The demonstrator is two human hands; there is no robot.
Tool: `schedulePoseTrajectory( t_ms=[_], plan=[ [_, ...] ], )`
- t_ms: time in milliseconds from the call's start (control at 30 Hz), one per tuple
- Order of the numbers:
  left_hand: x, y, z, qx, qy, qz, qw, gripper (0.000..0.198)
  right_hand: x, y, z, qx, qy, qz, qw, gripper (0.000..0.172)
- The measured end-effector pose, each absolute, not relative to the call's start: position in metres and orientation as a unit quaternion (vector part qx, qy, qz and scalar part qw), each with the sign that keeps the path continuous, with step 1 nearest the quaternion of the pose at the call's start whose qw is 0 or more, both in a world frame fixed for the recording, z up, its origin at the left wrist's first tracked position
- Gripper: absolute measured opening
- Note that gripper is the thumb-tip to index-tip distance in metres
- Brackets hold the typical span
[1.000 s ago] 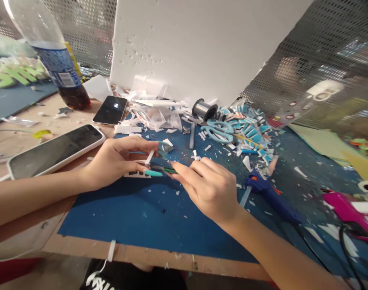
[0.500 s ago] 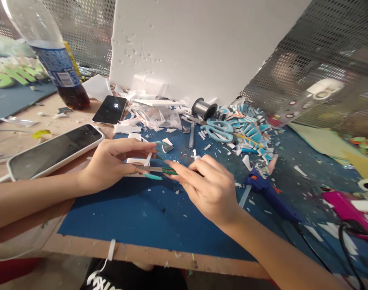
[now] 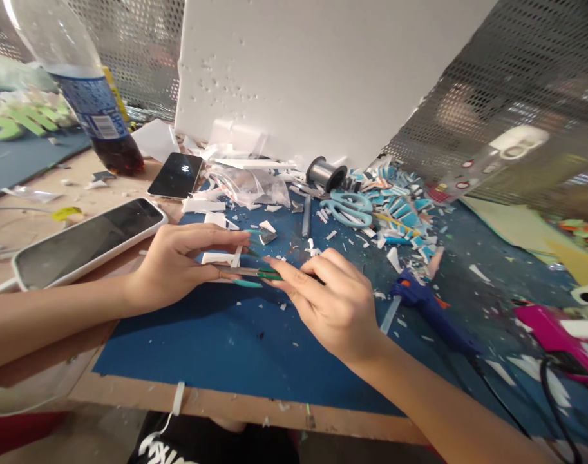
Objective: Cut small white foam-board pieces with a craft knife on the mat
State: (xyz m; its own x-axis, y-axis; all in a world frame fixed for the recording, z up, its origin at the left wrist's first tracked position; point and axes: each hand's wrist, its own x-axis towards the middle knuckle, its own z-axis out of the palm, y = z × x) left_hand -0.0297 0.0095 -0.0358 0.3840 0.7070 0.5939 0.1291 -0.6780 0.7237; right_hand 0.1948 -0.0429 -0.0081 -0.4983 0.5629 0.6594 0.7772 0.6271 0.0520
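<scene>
My right hand [image 3: 330, 299] is closed around a craft knife [image 3: 268, 274] with a green handle. Its long silver blade points left, past the fingertips of my left hand [image 3: 178, 261]. That hand is closed on a small white foam piece [image 3: 215, 258], fingers on the far side and thumb on the near side. A narrow white strip [image 3: 237, 257] stands up from the piece, right beside the blade. My fingers partly hide the foam piece and where the blade meets it. Both hands are low over a blue cutting mat [image 3: 255, 361].
Behind my hands are a grey marker-like stick [image 3: 306, 217], light blue scissors [image 3: 346, 209], a wire spool [image 3: 326, 174] and foam scraps [image 3: 395, 206]. A blue glue gun [image 3: 436, 312] lies right. Two phones [image 3: 91, 241] and a cola bottle [image 3: 98, 116] are left.
Both hands stay almost in place. The knife and my left fingertips have shifted only slightly, and the white strip leans a little differently.
</scene>
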Motion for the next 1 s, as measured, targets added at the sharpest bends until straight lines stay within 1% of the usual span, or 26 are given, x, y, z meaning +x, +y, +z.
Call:
schedulePoseTrajectory(
  t_ms=[133, 400, 533, 700, 1000],
  plan=[
    [-0.0307, 0.0094, -0.0354, 0.799, 0.281, 0.471, 0.246, 0.048, 0.1943, -0.0430, -0.0083, -0.397, -0.848, -0.176, 0.304, 0.021],
    [-0.0297, 0.0095, -0.0332, 0.823, 0.284, 0.451, 0.194, 0.039, 0.1930, -0.0448, -0.0111, -0.408, -0.846, -0.175, 0.295, 0.021],
    [-0.0285, 0.0081, -0.0308, 0.835, 0.269, 0.446, 0.179, 0.035, 0.1926, -0.0457, -0.0118, -0.405, -0.846, -0.175, 0.299, 0.021],
    [-0.0277, 0.0068, -0.0288, 0.850, 0.264, 0.432, 0.148, 0.034, 0.1924, -0.0459, -0.0129, -0.415, -0.846, -0.167, 0.288, 0.021],
    [-0.0286, 0.0062, -0.0300, 0.856, 0.267, 0.426, 0.123, 0.032, 0.1902, -0.0470, -0.0125, -0.412, -0.846, -0.170, 0.292, 0.021]
  ],
)
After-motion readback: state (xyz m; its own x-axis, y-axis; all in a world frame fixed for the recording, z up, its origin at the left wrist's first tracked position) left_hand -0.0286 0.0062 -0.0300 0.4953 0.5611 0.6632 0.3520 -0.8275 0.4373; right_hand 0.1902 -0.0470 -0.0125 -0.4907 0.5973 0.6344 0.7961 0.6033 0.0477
